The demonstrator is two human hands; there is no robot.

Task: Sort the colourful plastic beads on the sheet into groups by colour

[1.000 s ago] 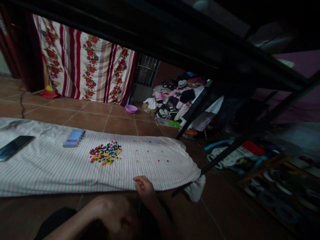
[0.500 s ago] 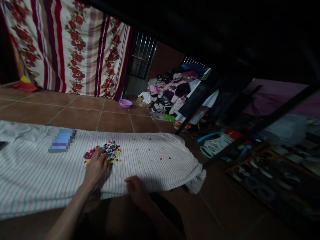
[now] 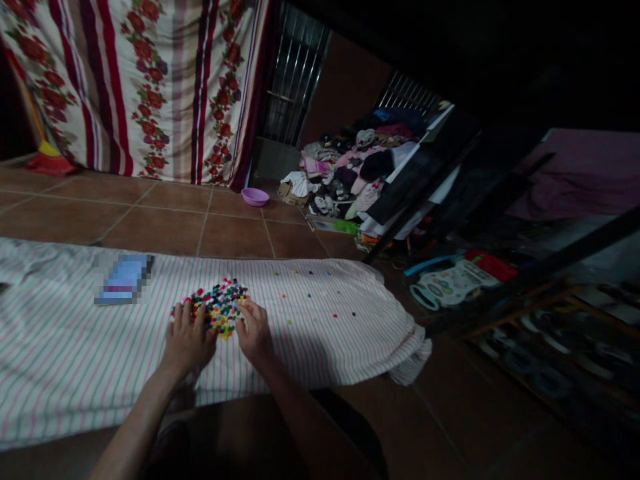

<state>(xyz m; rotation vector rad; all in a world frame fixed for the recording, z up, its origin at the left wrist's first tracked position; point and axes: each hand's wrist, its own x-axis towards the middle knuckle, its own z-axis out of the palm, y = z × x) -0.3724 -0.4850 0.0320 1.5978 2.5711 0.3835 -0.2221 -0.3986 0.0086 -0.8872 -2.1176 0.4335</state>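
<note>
A pile of small multicoloured pieces [image 3: 223,303] lies on a striped cloth [image 3: 125,353]. My left hand [image 3: 187,340] rests at the pile's left edge, palm down, fingers spread over the pieces. At the pile's right edge is my right hand [image 3: 255,330], its fingers bent and touching the outer pieces; whether it pinches one is too small to tell. Several single pieces, among them a red one [image 3: 335,315] and a black one [image 3: 354,314], are spaced apart in rows on the cloth to the right of the pile.
A phone-like device [image 3: 125,279], blurred out, lies on the cloth at the left. Beyond are a purple basin [image 3: 255,197] on the tiled floor, a heap of clothes [image 3: 350,167] and a floral curtain [image 3: 165,93]. A dark metal post [image 3: 400,230] stands past the cloth's right end.
My right hand has moved up from the cloth's near edge to the right side of the pile. My left hand has drawn back a little toward me and spread its fingers. The view has shifted slightly.
</note>
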